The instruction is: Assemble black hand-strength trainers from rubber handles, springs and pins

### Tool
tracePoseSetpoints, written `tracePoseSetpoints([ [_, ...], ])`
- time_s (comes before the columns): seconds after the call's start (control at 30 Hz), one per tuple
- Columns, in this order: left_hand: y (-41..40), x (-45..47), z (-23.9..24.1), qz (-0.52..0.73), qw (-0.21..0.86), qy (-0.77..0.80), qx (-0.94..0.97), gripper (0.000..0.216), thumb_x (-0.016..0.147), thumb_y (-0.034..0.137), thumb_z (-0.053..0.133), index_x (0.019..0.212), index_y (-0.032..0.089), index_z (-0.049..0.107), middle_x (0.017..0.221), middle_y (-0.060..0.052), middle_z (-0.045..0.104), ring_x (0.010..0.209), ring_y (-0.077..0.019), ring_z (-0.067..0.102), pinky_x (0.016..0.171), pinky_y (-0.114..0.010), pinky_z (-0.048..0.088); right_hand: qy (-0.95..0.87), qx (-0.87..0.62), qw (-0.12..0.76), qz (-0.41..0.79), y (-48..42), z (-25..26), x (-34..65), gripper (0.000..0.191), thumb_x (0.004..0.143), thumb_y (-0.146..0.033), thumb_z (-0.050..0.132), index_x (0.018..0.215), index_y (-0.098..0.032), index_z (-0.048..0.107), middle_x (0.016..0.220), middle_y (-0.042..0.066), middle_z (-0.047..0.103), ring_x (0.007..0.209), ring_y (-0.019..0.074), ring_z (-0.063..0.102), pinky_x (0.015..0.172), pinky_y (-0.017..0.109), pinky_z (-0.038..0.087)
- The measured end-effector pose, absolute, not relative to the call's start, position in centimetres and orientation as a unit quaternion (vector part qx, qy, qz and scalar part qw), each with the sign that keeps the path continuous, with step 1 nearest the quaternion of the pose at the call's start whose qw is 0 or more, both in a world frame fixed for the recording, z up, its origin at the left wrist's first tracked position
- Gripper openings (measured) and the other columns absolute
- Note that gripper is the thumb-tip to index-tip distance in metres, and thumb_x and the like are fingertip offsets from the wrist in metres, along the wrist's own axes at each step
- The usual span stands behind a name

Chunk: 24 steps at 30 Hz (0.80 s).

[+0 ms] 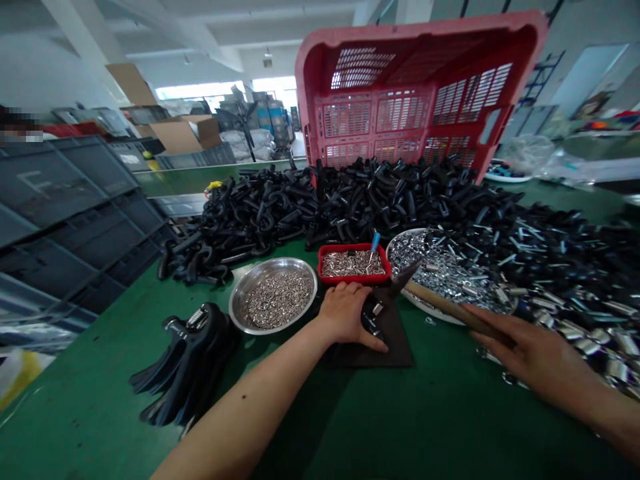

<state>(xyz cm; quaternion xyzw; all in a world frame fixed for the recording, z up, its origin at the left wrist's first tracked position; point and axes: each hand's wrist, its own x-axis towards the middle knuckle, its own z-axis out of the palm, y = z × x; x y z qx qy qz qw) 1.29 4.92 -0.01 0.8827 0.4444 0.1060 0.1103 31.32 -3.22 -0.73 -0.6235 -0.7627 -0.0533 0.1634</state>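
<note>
While the left grip (345,313) lies clenched over a small black part (373,319), pinning it to a dark mat (397,347) on the green tabletop (400,427), the right grip (530,357) is wrapped around the wooden handle of a hammer (450,308). The hammer slants toward 10 o'clock from the right grip, and its head hangs just above the mat's far edge, near the part.

From the left grip, a red tray (350,279) of small metal pins sits at 12 o'clock, a steel bowl (234,307) of rings at 10 o'clock, and a plate (419,303) heaped with metal pieces at 2 o'clock. A stack of assembled black handles (190,360) lies at 8 o'clock. Beyond the tray spreads a pile of loose black pieces (350,200), and a tipped red crate (415,87) stands behind it.
</note>
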Motion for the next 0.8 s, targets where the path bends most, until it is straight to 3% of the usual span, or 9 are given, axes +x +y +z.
tracePoseSetpoints([
  [0.13, 2.6, 1.3, 0.2, 0.135, 0.024, 0.519, 0.844, 0.102, 0.039, 0.076, 0.06, 0.119, 0.015, 0.048, 0.118, -0.012, 0.049, 0.108, -0.0315, 0.041, 0.097, -0.045, 0.03, -0.696, -0.709, 0.11, 0.002, -0.7, 1.3, 33.8, 0.051, 0.076, -0.045, 0.051, 0.124, -0.025, 0.051, 0.087, 0.009, 0.069, 0.059, 0.0207, 0.063, 0.053, 0.031, 0.05],
  [0.2, 1.0, 1.5, 0.1, 0.128, -0.002, 0.555, 0.822, 0.085, 0.049, 0.071, 0.061, 0.112, 0.015, 0.054, 0.109, -0.011, 0.054, 0.1, -0.0287, 0.046, 0.089, -0.041, 0.038, -0.675, -0.736, 0.053, 0.004, 0.6, 2.0, 35.1, 0.054, 0.076, -0.049, 0.047, 0.124, -0.024, 0.051, 0.082, 0.009, 0.069, 0.062, 0.0233, 0.063, 0.055, 0.034, 0.05],
  [0.3, -0.6, 1.7, -0.8, 0.101, -0.006, 0.579, 0.809, 0.073, 0.064, 0.062, 0.056, 0.119, 0.014, 0.05, 0.099, -0.01, 0.057, 0.09, -0.0258, 0.051, 0.077, -0.037, 0.045, -0.695, -0.716, 0.006, -0.059, 1.8, 2.2, 35.2, 0.049, 0.078, -0.045, 0.042, 0.119, -0.021, 0.056, 0.09, 0.012, 0.067, 0.075, 0.0281, 0.062, 0.063, 0.041, 0.05],
  [0.4, -1.0, 1.7, -1.5, 0.091, -0.006, 0.56, 0.824, 0.071, 0.071, 0.056, 0.053, 0.125, 0.011, 0.045, 0.102, -0.012, 0.058, 0.091, -0.0254, 0.052, 0.075, -0.035, 0.046, -0.763, -0.622, 0.074, -0.157, 2.2, 1.7, 31.4, 0.04, 0.08, -0.03, 0.042, 0.113, -0.016, 0.06, 0.108, 0.015, 0.061, 0.095, 0.0302, 0.057, 0.078, 0.046, 0.047],
  [0.5, -0.3, 0.9, -0.2, 0.093, 0.014, 0.53, 0.843, 0.066, 0.072, 0.054, 0.051, 0.121, 0.011, 0.049, 0.104, -0.013, 0.058, 0.095, -0.0259, 0.052, 0.079, -0.035, 0.045, -0.878, -0.434, 0.179, -0.095, 2.5, 0.9, 25.3, 0.041, 0.081, -0.023, 0.046, 0.121, -0.02, 0.052, 0.12, 0.008, 0.056, 0.11, 0.0222, 0.05, 0.093, 0.04, 0.041],
  [0.63, 1.7, -0.9, 4.0, 0.09, 0.181, 0.5, 0.842, 0.053, 0.08, 0.058, 0.035, 0.103, 0.018, 0.061, 0.095, -0.007, 0.064, 0.087, -0.0211, 0.057, 0.078, -0.032, 0.044, -0.904, -0.331, 0.257, 0.085, 3.5, 0.6, 20.1, 0.027, 0.081, -0.021, 0.049, 0.105, -0.021, 0.061, 0.101, 0.005, 0.065, 0.097, 0.0161, 0.057, 0.086, 0.031, 0.045],
  [0.73, 3.8, -1.6, 5.4, 0.064, 0.381, 0.501, 0.775, 0.063, 0.084, 0.06, 0.018, 0.09, 0.018, 0.065, 0.086, -0.004, 0.067, 0.077, -0.0169, 0.06, 0.072, -0.027, 0.045, -0.858, -0.376, 0.259, 0.236, 4.7, 0.9, 19.9, 0.023, 0.079, -0.029, 0.054, 0.098, -0.021, 0.064, 0.093, 0.003, 0.068, 0.086, 0.0148, 0.061, 0.078, 0.028, 0.047],
  [0.8, 5.1, -1.5, 4.9, 0.049, 0.438, 0.516, 0.735, 0.068, 0.085, 0.059, 0.011, 0.089, 0.017, 0.065, 0.084, -0.004, 0.068, 0.074, -0.0159, 0.061, 0.069, -0.026, 0.046, -0.826, -0.408, 0.237, 0.308, 5.6, 0.9, 20.4, 0.024, 0.076, -0.034, 0.057, 0.094, -0.02, 0.065, 0.09, 0.002, 0.069, 0.081, 0.0149, 0.062, 0.074, 0.027, 0.047],
])
